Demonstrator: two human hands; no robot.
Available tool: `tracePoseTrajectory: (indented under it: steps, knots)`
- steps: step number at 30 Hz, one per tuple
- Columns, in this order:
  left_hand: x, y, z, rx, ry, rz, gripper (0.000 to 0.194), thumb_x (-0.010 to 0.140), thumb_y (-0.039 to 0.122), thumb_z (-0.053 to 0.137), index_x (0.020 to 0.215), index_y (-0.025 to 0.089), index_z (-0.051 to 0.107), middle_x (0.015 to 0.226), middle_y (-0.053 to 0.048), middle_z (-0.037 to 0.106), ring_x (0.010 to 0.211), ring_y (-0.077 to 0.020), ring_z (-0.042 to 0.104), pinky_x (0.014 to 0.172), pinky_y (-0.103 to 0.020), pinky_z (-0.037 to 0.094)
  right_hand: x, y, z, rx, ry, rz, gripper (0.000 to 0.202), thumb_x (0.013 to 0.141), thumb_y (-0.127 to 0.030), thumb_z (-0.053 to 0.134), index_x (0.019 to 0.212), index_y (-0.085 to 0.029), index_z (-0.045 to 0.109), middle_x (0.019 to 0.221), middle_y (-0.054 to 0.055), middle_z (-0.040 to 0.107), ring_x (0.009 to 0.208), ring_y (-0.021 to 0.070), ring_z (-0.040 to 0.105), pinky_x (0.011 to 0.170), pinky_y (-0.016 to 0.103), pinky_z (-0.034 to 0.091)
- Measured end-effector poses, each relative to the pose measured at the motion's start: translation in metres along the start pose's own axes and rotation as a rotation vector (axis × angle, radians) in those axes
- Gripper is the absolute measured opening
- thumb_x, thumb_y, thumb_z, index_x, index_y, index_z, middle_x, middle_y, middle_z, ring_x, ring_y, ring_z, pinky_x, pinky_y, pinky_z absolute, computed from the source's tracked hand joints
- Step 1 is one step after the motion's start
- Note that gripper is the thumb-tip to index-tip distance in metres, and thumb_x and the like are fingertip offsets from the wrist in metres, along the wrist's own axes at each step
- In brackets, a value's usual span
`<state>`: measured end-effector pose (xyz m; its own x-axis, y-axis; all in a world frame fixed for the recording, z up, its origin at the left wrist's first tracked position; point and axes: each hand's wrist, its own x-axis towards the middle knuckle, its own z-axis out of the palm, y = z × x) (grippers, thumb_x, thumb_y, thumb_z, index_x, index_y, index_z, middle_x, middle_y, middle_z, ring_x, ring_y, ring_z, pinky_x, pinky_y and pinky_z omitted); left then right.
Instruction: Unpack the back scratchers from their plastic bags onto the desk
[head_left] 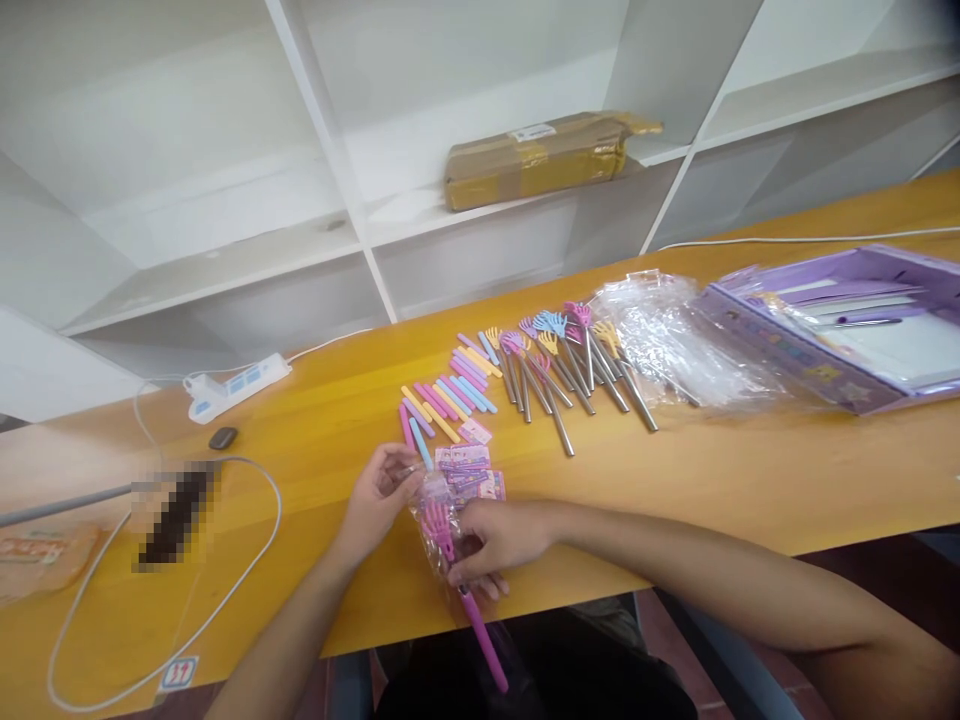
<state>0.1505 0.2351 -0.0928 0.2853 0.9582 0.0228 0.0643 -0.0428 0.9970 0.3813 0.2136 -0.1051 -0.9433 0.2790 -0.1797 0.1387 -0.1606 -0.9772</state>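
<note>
A pink hand-shaped back scratcher [484, 640] lies at the table's front edge, partly inside a clear plastic bag [433, 488]. Its handle points down toward my lap. Closed at the bag's upper end, my left hand [377, 508] pinches the film. My right hand [501, 540] is wrapped around the scratcher's shaft, just below the pink claw. Beyond my hands lie small printed cards [469, 470] in purple and pink. Rows of coloured handle tubes [450, 397] sit behind them. Several more scratchers with metal rods [559, 420] and coloured claws are piled to the right.
A heap of clear bags [660, 340] lies beside a purple open box [795, 350] at right. To the left are a white power strip [238, 388], a small black object [223, 438] and a looped cable [277, 490]. A taped cardboard parcel [536, 165] rests on the shelf.
</note>
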Motion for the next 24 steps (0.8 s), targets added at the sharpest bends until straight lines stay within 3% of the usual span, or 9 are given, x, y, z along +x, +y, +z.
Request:
tracePoseTrajectory:
  steps: [3,8,11,14,16,20,22,24]
  knots:
    - [0.002,-0.007,0.003,0.026,0.031,0.009,0.035,0.087,0.044,0.083,0.108,0.023,0.065,0.103,-0.003,0.068,0.093,-0.0172,0.066,0.083,-0.028,0.055,-0.002,0.001,-0.005,-0.032,-0.001,0.034,0.039,0.099,-0.048,0.068,0.084,-0.012,0.068,0.06,-0.002,0.065,0.048,0.0072,0.061,0.056,0.018,0.055]
    - [0.004,-0.016,0.002,0.028,-0.036,-0.004,0.042,0.089,0.038,0.083,0.123,0.024,0.061,0.105,-0.003,0.068,0.103,-0.0196,0.068,0.093,-0.032,0.055,-0.005,-0.003,-0.012,-0.007,0.085,0.081,0.042,0.093,-0.054,0.073,0.09,-0.013,0.068,0.061,-0.002,0.066,0.046,0.0085,0.061,0.049,0.018,0.052]
    - [0.005,-0.017,0.002,0.06,0.0,0.01,0.034,0.091,0.038,0.08,0.116,0.023,0.061,0.104,-0.003,0.069,0.098,-0.018,0.068,0.088,-0.03,0.055,-0.007,-0.007,-0.014,-0.008,0.079,0.122,0.049,0.09,-0.06,0.075,0.082,-0.013,0.064,0.059,-0.002,0.064,0.044,0.0088,0.06,0.046,0.019,0.05]
    - [0.005,-0.019,0.001,0.097,0.0,-0.013,0.033,0.094,0.04,0.076,0.118,0.023,0.061,0.098,-0.001,0.068,0.089,-0.0167,0.067,0.081,-0.029,0.057,-0.012,-0.011,-0.02,-0.022,0.095,0.156,0.051,0.091,-0.064,0.071,0.086,-0.015,0.061,0.063,-0.002,0.065,0.043,0.0086,0.057,0.044,0.019,0.045]
    - [0.005,-0.021,0.001,0.11,-0.017,-0.024,0.034,0.095,0.041,0.075,0.119,0.023,0.061,0.099,-0.002,0.068,0.088,-0.0169,0.068,0.08,-0.03,0.058,-0.018,-0.011,-0.029,-0.138,0.256,0.123,0.047,0.099,-0.061,0.062,0.091,-0.015,0.061,0.068,-0.001,0.066,0.045,0.008,0.056,0.046,0.02,0.043]
    - [0.004,-0.026,0.0,0.134,-0.046,-0.039,0.032,0.096,0.044,0.074,0.115,0.022,0.061,0.102,-0.003,0.07,0.094,-0.02,0.072,0.082,-0.032,0.059,-0.026,-0.007,-0.053,-0.723,0.789,-0.057,0.029,0.106,-0.041,0.059,0.097,-0.015,0.067,0.09,0.006,0.069,0.07,0.0129,0.062,0.065,0.024,0.046]
    - [0.004,-0.027,0.0,0.158,-0.057,-0.054,0.03,0.097,0.044,0.072,0.113,0.022,0.062,0.1,-0.003,0.07,0.097,-0.0214,0.072,0.083,-0.032,0.059,-0.028,-0.002,-0.062,-0.962,0.885,-0.036,0.02,0.102,-0.036,0.067,0.105,-0.016,0.069,0.105,0.009,0.069,0.081,0.0161,0.063,0.072,0.026,0.045]
    - [0.003,-0.026,0.001,0.179,-0.059,-0.067,0.029,0.096,0.045,0.072,0.11,0.021,0.062,0.097,-0.003,0.07,0.096,-0.021,0.072,0.082,-0.032,0.059,-0.028,0.002,-0.066,-1.065,0.87,0.05,0.024,0.099,-0.036,0.073,0.114,-0.017,0.068,0.116,0.01,0.066,0.088,0.0183,0.065,0.074,0.027,0.045]
